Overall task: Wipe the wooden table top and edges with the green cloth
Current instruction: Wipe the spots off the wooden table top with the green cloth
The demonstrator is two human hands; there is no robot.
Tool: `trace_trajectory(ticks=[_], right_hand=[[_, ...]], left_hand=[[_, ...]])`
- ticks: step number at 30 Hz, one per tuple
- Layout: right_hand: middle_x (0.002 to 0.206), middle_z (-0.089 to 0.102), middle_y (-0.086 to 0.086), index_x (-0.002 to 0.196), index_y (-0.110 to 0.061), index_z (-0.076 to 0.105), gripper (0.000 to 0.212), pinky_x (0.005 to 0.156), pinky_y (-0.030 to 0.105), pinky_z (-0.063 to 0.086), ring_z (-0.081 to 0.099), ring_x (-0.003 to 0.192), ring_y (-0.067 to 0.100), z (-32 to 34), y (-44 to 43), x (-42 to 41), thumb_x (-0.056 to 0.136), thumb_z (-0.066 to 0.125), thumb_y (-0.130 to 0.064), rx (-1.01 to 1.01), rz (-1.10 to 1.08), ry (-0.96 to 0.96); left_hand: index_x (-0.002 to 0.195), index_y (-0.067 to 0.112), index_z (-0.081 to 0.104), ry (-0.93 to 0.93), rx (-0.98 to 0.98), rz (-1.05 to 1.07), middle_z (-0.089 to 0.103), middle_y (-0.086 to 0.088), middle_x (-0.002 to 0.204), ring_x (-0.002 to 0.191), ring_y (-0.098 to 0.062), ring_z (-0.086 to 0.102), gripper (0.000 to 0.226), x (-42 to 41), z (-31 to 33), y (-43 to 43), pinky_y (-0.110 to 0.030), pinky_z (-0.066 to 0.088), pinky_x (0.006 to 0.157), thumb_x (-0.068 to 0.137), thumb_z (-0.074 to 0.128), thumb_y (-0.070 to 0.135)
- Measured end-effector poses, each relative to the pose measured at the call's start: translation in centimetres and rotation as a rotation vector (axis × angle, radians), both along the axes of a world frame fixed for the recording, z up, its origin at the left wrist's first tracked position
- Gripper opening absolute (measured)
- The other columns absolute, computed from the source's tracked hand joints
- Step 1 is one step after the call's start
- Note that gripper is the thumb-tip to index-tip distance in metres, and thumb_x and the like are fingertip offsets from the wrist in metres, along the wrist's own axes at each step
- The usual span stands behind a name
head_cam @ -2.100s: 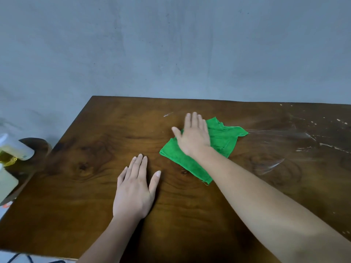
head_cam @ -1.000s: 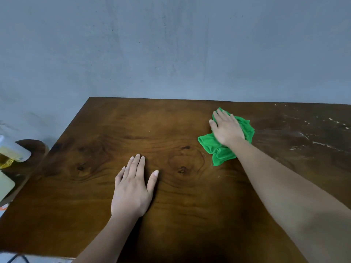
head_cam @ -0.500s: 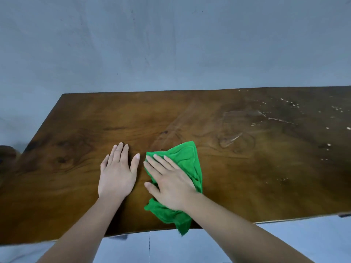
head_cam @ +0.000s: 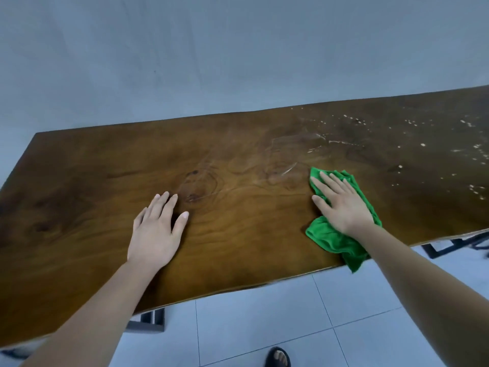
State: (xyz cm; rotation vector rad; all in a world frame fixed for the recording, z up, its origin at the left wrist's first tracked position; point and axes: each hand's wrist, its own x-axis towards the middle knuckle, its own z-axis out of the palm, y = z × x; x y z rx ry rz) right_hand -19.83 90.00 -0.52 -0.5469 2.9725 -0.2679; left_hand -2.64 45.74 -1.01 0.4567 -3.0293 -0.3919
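We note that the right hand (head_cam: 341,205) has carried the green cloth (head_cam: 330,241) rightward along the near side of the wooden table (head_cam: 79,181). Half a second ago the cloth lay just beside the left hand (head_cam: 156,234); the 2 hands now sit well apart. The right hand lies flat on the cloth with fingers straight and slightly spread, pressing it down rather than gripping it. The left hand rests flat on bare wood, fingers extended, holding nothing and apparently serving as a brace. One corner of the cloth hangs over the near edge (head_cam: 238,287), as it did in the previous position. We judge that the stroke is taking the wipe from the left and centre, which look clean, toward the soiled right end. Faint damp streaks (head_cam: 288,154) show on the top beyond the cloth, and scattered white specks (head_cam: 473,189) cover the far right, untouched. We therefore judge the top only partly done; whether the edges have been wiped we cannot tell. The table stands against a plain grey wall (head_cam: 211,49) on a pale tiled floor (head_cam: 264,327). A dark frame member (head_cam: 148,320) shows under the top, and a sandalled foot (head_cam: 277,357) is visible below.
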Motion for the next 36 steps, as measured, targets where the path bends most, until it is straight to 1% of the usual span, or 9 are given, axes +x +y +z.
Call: trace_trajectory(ticks=[4,8,13,16,19,24,28,32,36], right_hand=[[0.186,0.003,-0.007,0.177,-0.039,0.015,0.071,0.138,0.044,0.0,-0.002,0.171,0.016,0.0,4.0,-2.1,0.113,0.017,-0.069,0.013,-0.249,-0.018],[0.185,-0.004,-0.004,0.178,-0.033,0.005,0.073,0.138,0.048,-0.001,-0.007,0.171,0.021,0.1,-0.9,-0.3,0.112,0.004,-0.066,-0.003,-0.319,-0.008],[0.183,-0.009,-0.004,0.177,-0.03,-0.002,0.074,0.138,0.049,-0.003,-0.012,0.17,0.023,0.1,-11.4,5.6,0.11,-0.008,-0.062,-0.026,-0.047,-0.011],[0.185,-0.006,-0.004,0.177,-0.03,0.001,0.071,0.138,0.049,-0.007,-0.015,0.17,0.022,-0.1,-16.4,8.6,0.112,-0.004,-0.058,-0.028,0.188,-0.023],[0.185,-0.002,-0.006,0.178,-0.029,0.008,0.066,0.137,0.045,-0.009,-0.012,0.171,0.018,-0.3,-18.0,9.5,0.117,0.009,-0.054,-0.026,0.41,-0.03],[0.185,0.009,-0.006,0.177,-0.025,0.021,0.064,0.137,0.04,-0.003,-0.001,0.171,0.014,-0.4,-15.4,6.6,0.119,0.03,-0.051,-0.068,0.618,-0.018],[0.185,0.011,-0.006,0.176,-0.032,0.026,0.061,0.138,0.038,-0.004,0.001,0.171,0.013,-0.3,-11.8,1.7,0.119,0.031,-0.052,-0.083,0.7,-0.029],[0.185,0.006,-0.01,0.176,-0.037,0.021,0.062,0.138,0.038,-0.004,-0.002,0.171,0.01,-0.2,-6.2,-5.5,0.118,0.023,-0.057,-0.056,0.636,-0.028],[0.184,0.002,-0.015,0.176,-0.043,0.016,0.063,0.139,0.041,0.001,-0.005,0.17,0.007,0.1,1.2,-14.4,0.115,0.016,-0.06,-0.046,0.466,-0.042]], left_hand=[[0.176,0.031,0.024,0.007,0.003,-0.074,0.019,0.006,0.184,0.171,-0.015,0.008,0.087,-0.9,0.0,3.6,-0.044,0.011,0.138,0.106,0.003,0.079],[0.177,0.031,0.021,0.01,0.0,-0.1,0.015,0.007,0.185,0.171,-0.014,0.005,0.087,-1.5,-0.5,6.4,-0.042,0.007,0.138,0.106,0.0,0.078],[0.177,0.031,0.022,0.017,-0.047,-0.109,0.015,0.008,0.185,0.171,-0.013,0.005,0.081,-1.8,-1.4,7.7,-0.04,0.005,0.137,0.11,0.001,0.072],[0.176,0.03,0.025,0.034,-0.047,-0.101,0.016,0.009,0.185,0.171,-0.011,0.006,0.073,-1.7,-1.7,7.5,-0.039,0.008,0.137,0.114,0.011,0.065],[0.175,0.03,0.027,0.041,-0.05,-0.094,0.018,0.009,0.184,0.17,-0.01,0.007,0.067,-1.8,-1.9,7.7,-0.04,0.011,0.137,0.116,0.014,0.058],[0.176,0.026,0.025,0.021,-0.061,-0.015,0.018,0.007,0.184,0.171,-0.012,0.007,0.068,-2.4,-1.9,9.9,-0.042,0.01,0.138,0.115,0.02,0.055],[0.177,0.027,0.023,0.002,-0.063,0.046,0.018,0.007,0.184,0.171,-0.012,0.006,0.071,-4.3,-1.7,13.1,-0.041,0.008,0.138,0.114,0.016,0.06],[0.178,0.03,0.017,-0.031,-0.062,0.108,0.011,0.009,0.185,0.171,-0.011,0.0,0.074,-6.6,-1.5,16.5,-0.04,0.003,0.138,0.113,0.013,0.066],[0.178,0.032,0.01,-0.054,-0.061,0.179,0.003,0.012,0.186,0.17,-0.008,-0.008,0.076,-8.2,-1.4,18.7,-0.04,-0.001,0.138,0.112,0.01,0.069]])
